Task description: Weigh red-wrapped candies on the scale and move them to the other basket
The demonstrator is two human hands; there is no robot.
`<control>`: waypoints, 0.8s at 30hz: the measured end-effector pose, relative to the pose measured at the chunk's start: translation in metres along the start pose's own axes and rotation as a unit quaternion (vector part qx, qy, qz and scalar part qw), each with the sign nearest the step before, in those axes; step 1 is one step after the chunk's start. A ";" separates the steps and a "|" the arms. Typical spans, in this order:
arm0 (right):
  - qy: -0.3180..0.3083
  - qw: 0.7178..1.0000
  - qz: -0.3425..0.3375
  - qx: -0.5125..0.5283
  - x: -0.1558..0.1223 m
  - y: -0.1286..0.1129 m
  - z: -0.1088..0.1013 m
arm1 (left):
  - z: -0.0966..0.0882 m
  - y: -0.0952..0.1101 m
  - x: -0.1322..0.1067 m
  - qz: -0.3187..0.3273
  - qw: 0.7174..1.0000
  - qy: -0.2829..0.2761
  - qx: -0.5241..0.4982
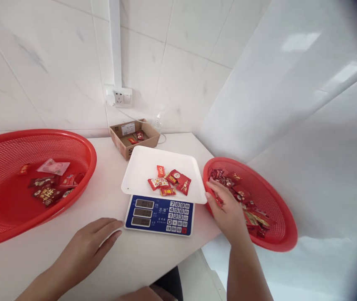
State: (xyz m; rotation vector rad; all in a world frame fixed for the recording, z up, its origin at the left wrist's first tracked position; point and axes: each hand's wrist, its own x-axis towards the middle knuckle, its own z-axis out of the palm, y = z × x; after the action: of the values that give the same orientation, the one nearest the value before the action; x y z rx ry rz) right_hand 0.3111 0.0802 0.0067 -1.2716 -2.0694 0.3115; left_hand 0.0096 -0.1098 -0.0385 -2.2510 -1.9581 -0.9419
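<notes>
A digital scale [159,215] with a blue keypad panel stands on the table, its display partly readable. On it rests a white tray [140,167] holding several red candy packets [173,175]. Just left of the scale's panel, my left hand [87,246] hovers or rests low, its fingers stretched and nothing in them. My right hand [226,211] reaches across the near rim of the right red basket [286,225], beside the tray's right corner. Its fingers are apart and appear empty; whether they touch the tray or rim I cannot tell. Several wrapped candies [242,194] lie inside that basket.
At left stands a larger red basket [92,156] with some packets and a pink banknote-like piece [54,167]. Behind the tray sit a cardboard box [122,144] with a few candies and a clear bottle [158,119]. A socket [120,98] is on the wall; white sheeting [291,125] hangs right.
</notes>
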 end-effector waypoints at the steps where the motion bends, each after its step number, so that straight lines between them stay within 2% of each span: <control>1: 0.014 0.999 0.019 -0.023 -0.006 0.008 -0.001 | -0.002 -0.001 0.000 -0.008 1.000 0.004 0.000; 4: 0.000 0.993 0.078 -0.086 -0.023 0.030 0.000 | -0.009 -0.004 0.005 -0.021 1.000 0.022 0.003; 7: -0.039 0.980 0.133 -0.142 -0.031 0.038 0.004 | -0.012 -0.004 0.010 -0.027 0.999 0.037 0.011; 10: -0.055 0.968 0.164 -0.185 -0.032 0.035 0.007 | -0.012 -0.004 0.013 -0.031 0.998 0.047 0.014; 15: -0.041 0.957 0.176 -0.227 -0.029 0.027 0.011 | -0.009 -0.007 0.011 -0.020 0.999 0.043 0.025; 19: -0.039 0.951 0.183 -0.244 -0.028 0.024 0.012 | -0.018 -0.011 0.017 -0.011 0.995 0.065 0.069; 21: -0.046 0.949 0.192 -0.248 -0.028 0.023 0.012 | -0.030 -0.016 0.024 -0.042 0.988 0.095 0.111; 24: -0.059 0.945 0.199 -0.253 -0.027 0.023 0.012 | -0.050 -0.032 0.033 -0.158 0.970 0.101 0.154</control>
State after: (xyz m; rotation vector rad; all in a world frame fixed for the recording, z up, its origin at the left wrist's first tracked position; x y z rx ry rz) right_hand 0.3277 0.0701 -0.0257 -2.0340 -2.0494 0.0229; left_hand -0.0394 -0.0929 0.0055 -1.6461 -2.2234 -0.7813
